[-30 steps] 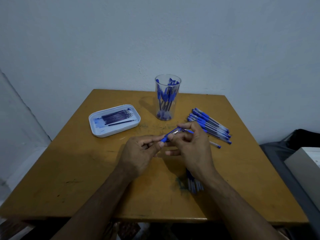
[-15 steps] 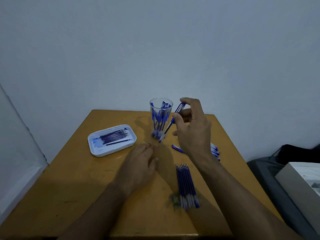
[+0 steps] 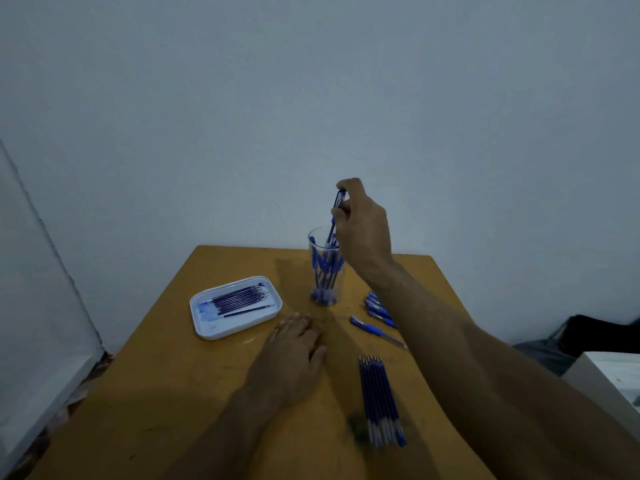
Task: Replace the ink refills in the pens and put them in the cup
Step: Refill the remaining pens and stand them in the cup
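Observation:
My right hand pinches a blue pen near its cap end and holds it upright over the clear cup, with its tip just inside the rim. The cup holds several blue pens. My left hand rests flat on the wooden table, fingers straight, holding nothing. A row of several ink refills lies in front of my right forearm. Loose blue pens lie to the right of the cup, partly hidden by my arm. One pen lies apart from them.
A white tray with several dark refills sits left of the cup. A white box and a dark bag are off the table at the right. A pale wall stands behind the table.
My right hand carried the pen from the table's middle up over the cup and turned it upright. My left hand let go of it and settled flat on the table. The camera tilted up.

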